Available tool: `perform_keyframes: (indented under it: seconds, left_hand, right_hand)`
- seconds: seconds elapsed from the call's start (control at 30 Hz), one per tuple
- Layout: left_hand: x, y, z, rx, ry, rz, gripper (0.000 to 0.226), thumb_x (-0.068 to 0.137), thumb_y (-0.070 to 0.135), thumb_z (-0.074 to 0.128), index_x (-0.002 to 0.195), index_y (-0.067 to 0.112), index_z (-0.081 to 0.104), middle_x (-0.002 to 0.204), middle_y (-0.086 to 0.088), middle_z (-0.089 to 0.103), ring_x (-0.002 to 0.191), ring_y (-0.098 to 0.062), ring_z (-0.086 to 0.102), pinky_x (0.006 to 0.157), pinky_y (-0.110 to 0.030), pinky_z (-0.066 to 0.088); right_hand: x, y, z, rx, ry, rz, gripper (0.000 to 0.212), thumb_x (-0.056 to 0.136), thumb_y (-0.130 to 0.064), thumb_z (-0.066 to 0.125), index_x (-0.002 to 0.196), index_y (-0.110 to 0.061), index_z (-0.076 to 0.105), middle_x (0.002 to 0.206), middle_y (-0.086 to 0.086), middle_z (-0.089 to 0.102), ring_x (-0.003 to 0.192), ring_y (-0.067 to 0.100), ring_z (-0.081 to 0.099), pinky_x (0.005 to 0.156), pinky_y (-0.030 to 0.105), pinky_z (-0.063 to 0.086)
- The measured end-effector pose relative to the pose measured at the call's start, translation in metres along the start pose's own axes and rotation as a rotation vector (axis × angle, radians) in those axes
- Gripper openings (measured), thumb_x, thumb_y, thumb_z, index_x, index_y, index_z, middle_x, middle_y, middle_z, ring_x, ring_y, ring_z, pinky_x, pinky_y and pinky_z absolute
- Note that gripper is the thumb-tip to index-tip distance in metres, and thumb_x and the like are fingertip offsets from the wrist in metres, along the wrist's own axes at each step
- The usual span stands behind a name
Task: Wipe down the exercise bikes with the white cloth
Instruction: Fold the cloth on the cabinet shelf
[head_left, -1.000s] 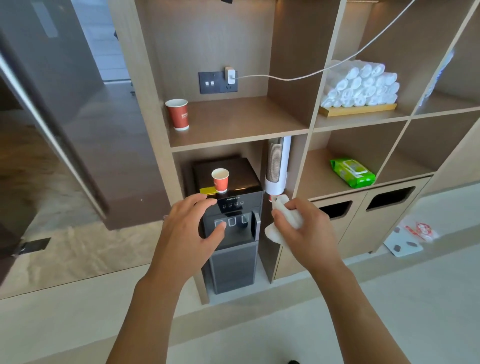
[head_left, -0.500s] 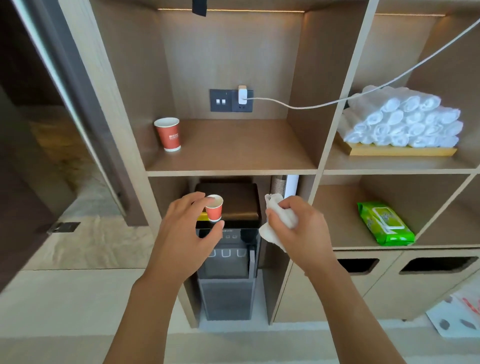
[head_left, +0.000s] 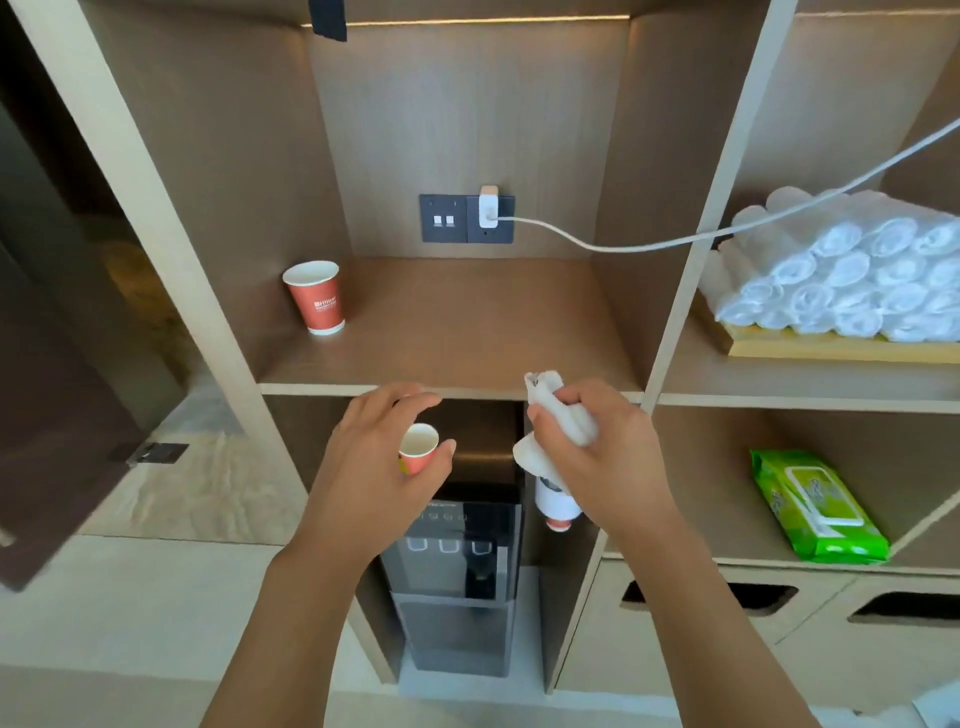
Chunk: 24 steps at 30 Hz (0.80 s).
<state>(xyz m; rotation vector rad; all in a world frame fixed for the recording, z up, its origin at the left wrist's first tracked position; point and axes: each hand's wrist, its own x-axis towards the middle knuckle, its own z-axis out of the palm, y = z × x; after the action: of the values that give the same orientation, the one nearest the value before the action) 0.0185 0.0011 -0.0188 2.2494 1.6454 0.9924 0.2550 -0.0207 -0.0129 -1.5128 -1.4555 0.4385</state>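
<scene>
In front of the wooden shelf unit (head_left: 452, 391), I have my right hand (head_left: 592, 452) curled round the crumpled white cloth (head_left: 558, 415), one end poking up above the fingers and the other hanging below the thumb, so its long axis runs roughly upright. My left hand (head_left: 374, 462) pinches a small orange paper cup (head_left: 418, 448) between thumb and fingers, mouth up, above the black water dispenser (head_left: 457, 561) in the lower bay. The two hands sit near each other at the same height, just below the shelf edge. No exercise bike is in view, so I judge wiping has not begun here, and the cloth is already in the hand that would do it; the next move looks to turn on the cup and the dispenser straight below it. On the shelf above stands a larger red paper cup (head_left: 315, 296) with white printing too blurred to read. A white charger and cable (head_left: 489, 209) hang from the dark wall socket. To the right lie rolled white towels (head_left: 852, 280) on a wooden tray, and a green wet-wipe pack (head_left: 810, 506) whose label I cannot make out.
</scene>
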Motion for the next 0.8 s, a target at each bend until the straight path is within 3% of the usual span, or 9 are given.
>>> perform_keyframes:
  seconds: [0.2, 0.3, 0.4, 0.53, 0.63, 0.73, 0.8]
  left_hand:
    - [0.057, -0.016, 0.0, -0.066, 0.041, 0.043, 0.045, 0.096, 0.044, 0.066, 0.139, 0.037, 0.061, 0.149, 0.02, 0.05, 0.137, -0.007, 0.041, 0.113, -0.042, 0.045]
    - [0.086, -0.024, 0.007, -0.045, 0.03, 0.068, 0.044, 0.097, 0.047, 0.064, 0.139, 0.037, 0.06, 0.149, 0.019, 0.05, 0.138, -0.009, 0.041, 0.113, -0.045, 0.046]
    - [0.108, -0.034, 0.013, -0.049, -0.015, 0.079, 0.044, 0.098, 0.052, 0.059, 0.14, 0.041, 0.056, 0.15, 0.022, 0.047, 0.141, -0.007, 0.038, 0.117, -0.043, 0.041]
    - [0.132, -0.053, 0.023, -0.061, -0.048, 0.117, 0.045, 0.096, 0.052, 0.057, 0.139, 0.039, 0.058, 0.147, 0.02, 0.049, 0.135, -0.007, 0.039, 0.111, -0.041, 0.044]
    - [0.144, -0.064, 0.031, -0.076, -0.078, 0.155, 0.041, 0.097, 0.047, 0.06, 0.137, 0.039, 0.058, 0.144, 0.022, 0.049, 0.132, -0.004, 0.038, 0.107, -0.035, 0.042]
    - [0.153, -0.074, 0.041, -0.104, -0.091, 0.176, 0.039, 0.096, 0.044, 0.062, 0.134, 0.037, 0.061, 0.14, 0.022, 0.051, 0.127, -0.004, 0.041, 0.103, -0.029, 0.04]
    - [0.156, -0.079, 0.046, -0.136, -0.099, 0.189, 0.037, 0.094, 0.043, 0.063, 0.131, 0.037, 0.062, 0.132, 0.027, 0.05, 0.121, -0.001, 0.042, 0.102, -0.029, 0.043]
  right_hand:
    - [0.074, -0.036, 0.013, -0.14, -0.042, -0.154, 0.014, 0.097, -0.04, 0.072, 0.096, -0.041, 0.057, 0.091, -0.025, 0.06, 0.087, 0.002, 0.063, 0.07, 0.015, 0.046]
    - [0.107, -0.047, 0.029, -0.189, -0.08, -0.138, 0.018, 0.096, -0.031, 0.069, 0.08, -0.027, 0.06, 0.083, -0.011, 0.066, 0.077, 0.012, 0.062, 0.064, 0.026, 0.047]
    - [0.136, -0.036, 0.057, -0.294, -0.13, -0.094, 0.025, 0.083, -0.026, 0.065, 0.067, -0.018, 0.046, 0.064, -0.009, 0.055, 0.063, 0.021, 0.048, 0.059, 0.03, 0.044]
    - [0.158, -0.016, 0.091, -0.401, -0.199, -0.072, 0.027, 0.074, -0.027, 0.067, 0.068, -0.022, 0.04, 0.065, -0.005, 0.046, 0.066, 0.019, 0.035, 0.058, 0.028, 0.038]
    - [0.159, -0.002, 0.11, -0.47, -0.177, -0.099, 0.016, 0.086, -0.041, 0.061, 0.081, -0.029, 0.053, 0.078, -0.009, 0.058, 0.073, 0.018, 0.052, 0.066, 0.032, 0.047]
    - [0.156, 0.005, 0.115, -0.44, -0.081, -0.114, 0.021, 0.089, -0.047, 0.061, 0.075, -0.038, 0.048, 0.08, -0.012, 0.056, 0.071, 0.014, 0.048, 0.066, 0.031, 0.046]
    - [0.154, 0.005, 0.106, -0.405, -0.103, -0.11, 0.021, 0.089, -0.052, 0.063, 0.075, -0.044, 0.05, 0.081, -0.016, 0.057, 0.074, 0.012, 0.05, 0.068, 0.029, 0.046]
